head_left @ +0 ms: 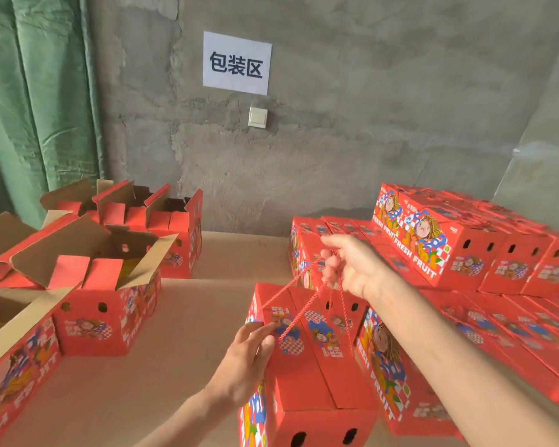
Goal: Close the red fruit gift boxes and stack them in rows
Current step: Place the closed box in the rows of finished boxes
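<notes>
Gripping red cords [304, 309], left hand [246, 359] at the closed box's [320, 366] edge, right hand [352, 266] above; bare surface [188, 333] leftward.

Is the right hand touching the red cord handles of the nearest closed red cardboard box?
Touching: the head view shows the right hand curled round the red cord handles, taut above the closed red cardboard box.
</notes>
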### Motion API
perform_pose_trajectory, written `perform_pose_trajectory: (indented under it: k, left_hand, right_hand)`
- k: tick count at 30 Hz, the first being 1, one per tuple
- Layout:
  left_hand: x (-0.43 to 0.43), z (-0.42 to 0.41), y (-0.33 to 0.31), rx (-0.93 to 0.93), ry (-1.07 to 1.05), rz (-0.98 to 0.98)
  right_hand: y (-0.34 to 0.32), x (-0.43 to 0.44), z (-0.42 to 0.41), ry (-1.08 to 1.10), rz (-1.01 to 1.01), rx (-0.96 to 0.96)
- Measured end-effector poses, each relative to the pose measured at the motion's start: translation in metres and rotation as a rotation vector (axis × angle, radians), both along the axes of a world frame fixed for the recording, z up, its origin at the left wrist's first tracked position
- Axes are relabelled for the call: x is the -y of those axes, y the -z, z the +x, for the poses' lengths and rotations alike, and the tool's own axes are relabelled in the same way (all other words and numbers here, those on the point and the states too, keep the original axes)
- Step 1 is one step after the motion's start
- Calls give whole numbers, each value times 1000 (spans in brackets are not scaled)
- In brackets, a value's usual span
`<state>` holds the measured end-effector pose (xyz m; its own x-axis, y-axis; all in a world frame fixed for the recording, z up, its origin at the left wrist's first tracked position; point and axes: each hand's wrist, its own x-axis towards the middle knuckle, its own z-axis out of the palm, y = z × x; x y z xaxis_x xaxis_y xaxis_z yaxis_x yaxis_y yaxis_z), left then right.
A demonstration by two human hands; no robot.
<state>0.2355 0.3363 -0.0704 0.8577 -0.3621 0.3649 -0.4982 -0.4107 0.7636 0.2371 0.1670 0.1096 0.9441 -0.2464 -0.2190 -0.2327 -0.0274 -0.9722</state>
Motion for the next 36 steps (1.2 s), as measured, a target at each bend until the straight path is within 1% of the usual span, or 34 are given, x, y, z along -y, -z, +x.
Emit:
perform_pose_trajectory:
  k: [4, 5, 9, 12, 13, 15, 17, 18, 19, 20, 22, 23, 25, 27, 30, 33, 36]
  left_hand:
    - [42, 12, 7, -243, 104, 42]
    - [53, 15, 5, -275, 120, 57]
    - [103, 23, -2, -216, 134, 199]
    - [131, 23, 9, -283, 162, 299]
    - [138, 21, 14, -310, 180, 337]
    - [147, 20, 25, -356, 206, 380]
    - [156, 20, 32, -380, 204, 363]
    - [160, 20, 35, -382, 199, 345]
    - [163, 19, 38, -388, 197, 325]
    - [164, 17, 41, -403, 200, 304]
    - [164, 13, 50, -462, 230, 235]
    - [163, 10, 53, -487, 250, 187]
    - [162, 7, 56, -507, 258, 120]
    - [162, 7, 56, -532, 231, 59]
    - [165, 9, 56, -583, 210, -6]
    - [165, 14, 55, -593, 239, 22]
    - [164, 18, 50, -628, 280, 109]
  right_hand:
    - [8, 32, 11, 74, -42, 43]
    - [9, 39, 14, 92, -68, 67]
    - [11, 76, 19, 156, -201, 143]
    - [28, 109, 16, 176, -299, 113]
    - [37, 121, 13, 165, -384, 66]
    - [58, 145, 7, 144, -678, -31]
    - [76, 160, 0, 187, -1023, -67]
    - [85, 163, -3, 194, -1128, -50]
    - [95, 162, -7, 171, -1160, -31]
    - [111, 160, -9, 100, -1157, -10]
    - [146, 152, -16, -100, -1173, 46]
    - [164, 148, -16, -183, -1219, 51]
    - [195, 144, -16, -272, -1291, -7]
    - [214, 144, -12, -244, -1331, 1]
    - [224, 148, 0, -217, -1353, 113]
    - [226, 151, 16, -265, -1332, 158]
    - [223, 151, 22, -287, -1313, 155]
